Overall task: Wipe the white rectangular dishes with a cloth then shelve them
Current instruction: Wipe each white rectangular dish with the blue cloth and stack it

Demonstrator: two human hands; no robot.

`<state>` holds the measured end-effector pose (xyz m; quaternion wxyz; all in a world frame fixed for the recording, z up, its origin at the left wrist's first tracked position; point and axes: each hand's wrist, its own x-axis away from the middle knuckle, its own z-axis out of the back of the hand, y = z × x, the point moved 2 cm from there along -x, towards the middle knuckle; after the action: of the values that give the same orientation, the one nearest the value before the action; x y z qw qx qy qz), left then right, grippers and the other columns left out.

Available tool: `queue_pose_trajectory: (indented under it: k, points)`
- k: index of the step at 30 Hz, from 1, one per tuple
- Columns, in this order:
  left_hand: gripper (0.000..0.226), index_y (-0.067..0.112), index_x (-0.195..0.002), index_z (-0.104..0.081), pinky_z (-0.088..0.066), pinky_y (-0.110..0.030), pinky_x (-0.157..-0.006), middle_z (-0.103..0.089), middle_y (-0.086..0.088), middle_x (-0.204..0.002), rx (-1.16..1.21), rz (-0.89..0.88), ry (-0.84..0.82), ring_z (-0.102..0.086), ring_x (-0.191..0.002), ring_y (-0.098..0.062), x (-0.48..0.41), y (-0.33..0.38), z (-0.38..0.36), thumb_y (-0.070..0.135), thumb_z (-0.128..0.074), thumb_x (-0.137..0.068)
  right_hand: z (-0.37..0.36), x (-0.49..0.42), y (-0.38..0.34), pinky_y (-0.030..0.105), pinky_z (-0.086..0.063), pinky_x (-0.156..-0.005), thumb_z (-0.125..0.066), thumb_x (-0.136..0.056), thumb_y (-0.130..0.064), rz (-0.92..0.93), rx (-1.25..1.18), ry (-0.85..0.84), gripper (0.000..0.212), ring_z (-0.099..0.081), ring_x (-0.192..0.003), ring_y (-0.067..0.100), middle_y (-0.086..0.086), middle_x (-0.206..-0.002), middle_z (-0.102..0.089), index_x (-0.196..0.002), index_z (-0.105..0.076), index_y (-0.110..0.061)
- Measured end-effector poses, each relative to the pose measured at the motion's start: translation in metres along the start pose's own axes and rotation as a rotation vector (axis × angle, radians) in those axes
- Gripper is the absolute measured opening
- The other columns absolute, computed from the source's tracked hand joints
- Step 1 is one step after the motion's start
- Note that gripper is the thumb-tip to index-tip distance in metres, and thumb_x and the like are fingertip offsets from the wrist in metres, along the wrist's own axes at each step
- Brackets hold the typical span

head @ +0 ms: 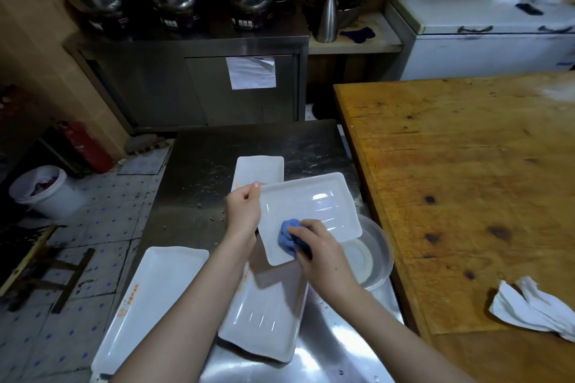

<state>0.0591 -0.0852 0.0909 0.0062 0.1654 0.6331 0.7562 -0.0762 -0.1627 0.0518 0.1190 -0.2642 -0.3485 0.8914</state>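
My left hand (243,209) grips the left edge of a white rectangular dish (314,205) and holds it tilted above the steel counter (202,158). My right hand (314,246) holds a bunched blue cloth (287,235) and presses it on the dish's near left corner. Under my arms a second white dish (267,317) lies on the counter. A long white dish (149,298) with orange print rests at the counter's left edge. Another white dish (259,169) lies further back, partly behind the held one.
A metal bowl (375,261) sits right of the held dish. A wooden table (466,180) with a crumpled white cloth (529,308) flanks the counter. Behind stand a steel cabinet (193,84) with three pots, a white bucket (43,193) and a red extinguisher (87,146).
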Motion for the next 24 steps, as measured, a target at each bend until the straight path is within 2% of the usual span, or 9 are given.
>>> queue_pose_trajectory:
  k: [4,6,8,10,14,18,24]
  points:
    - [0.034,0.02,-0.073,-0.067,-0.05,-0.037,-0.073,-0.068,-0.011,-0.084,-0.026,0.032,0.024,-0.06,-0.079,-0.025,0.002,-0.002,0.002,0.028,-0.047,-0.099,-0.006,0.004,-0.008,0.028,-0.049,-0.073,-0.055,-0.075,-0.001,0.087,-0.003,-0.055,0.037,-0.058,-0.09,0.024,0.007,-0.108,-0.057,-0.108,-0.06,-0.018]
    - [0.032,0.017,-0.079,-0.066,-0.049,-0.031,-0.069,-0.066,-0.01,-0.083,0.012,0.028,0.011,-0.06,-0.077,-0.022,0.002,-0.001,0.003,0.024,-0.044,-0.101,-0.002,0.005,-0.002,0.033,-0.051,-0.073,-0.053,-0.078,-0.002,0.082,0.05,-0.041,0.038,-0.057,-0.095,0.025,0.006,-0.114,-0.055,-0.111,-0.059,-0.02]
    - [0.033,0.013,-0.076,-0.064,-0.043,-0.024,-0.059,-0.062,-0.006,-0.074,0.031,0.008,0.012,-0.056,-0.069,-0.017,0.003,0.002,0.006,0.022,-0.044,-0.101,0.004,0.003,0.009,0.028,-0.047,-0.081,-0.054,-0.082,-0.004,0.018,0.066,-0.039,0.035,-0.055,-0.1,0.024,0.007,-0.118,-0.055,-0.113,-0.063,-0.017]
    - [0.035,0.013,-0.074,-0.064,-0.039,-0.023,-0.056,-0.06,-0.005,-0.07,0.023,-0.014,0.015,-0.053,-0.066,-0.016,0.002,0.005,0.01,0.02,-0.044,-0.101,0.015,0.0,0.022,0.018,-0.041,-0.081,-0.056,-0.079,-0.006,-0.004,0.086,0.007,0.032,-0.057,-0.097,0.022,0.008,-0.115,-0.056,-0.109,-0.066,-0.013]
    - [0.032,0.014,-0.08,-0.066,-0.04,-0.022,-0.054,-0.063,-0.005,-0.075,-0.009,-0.002,0.013,-0.057,-0.068,-0.017,0.0,0.006,0.017,0.023,-0.044,-0.101,0.045,-0.005,0.052,0.012,-0.038,-0.078,-0.064,-0.075,0.01,-0.086,0.154,0.12,0.033,-0.059,-0.092,0.021,0.013,-0.108,-0.059,-0.104,-0.068,-0.005]
    - [0.034,0.018,-0.075,-0.066,-0.039,-0.024,-0.055,-0.064,-0.006,-0.076,-0.032,-0.019,-0.011,-0.057,-0.067,-0.017,0.003,0.01,0.017,0.024,-0.045,-0.101,0.055,-0.013,0.06,0.029,-0.049,-0.076,-0.061,-0.078,0.011,-0.092,0.217,0.101,0.036,-0.058,-0.097,0.027,0.013,-0.113,-0.057,-0.11,-0.065,-0.005]
    - [0.032,0.012,-0.08,-0.067,-0.039,-0.019,-0.05,-0.064,-0.005,-0.074,-0.065,-0.047,-0.085,-0.058,-0.064,-0.014,0.01,0.018,0.015,0.023,-0.044,-0.1,0.059,-0.03,0.057,0.031,-0.048,-0.079,-0.057,-0.08,0.011,-0.115,0.185,0.136,0.038,-0.056,-0.099,0.026,0.01,-0.115,-0.055,-0.114,-0.063,-0.005]
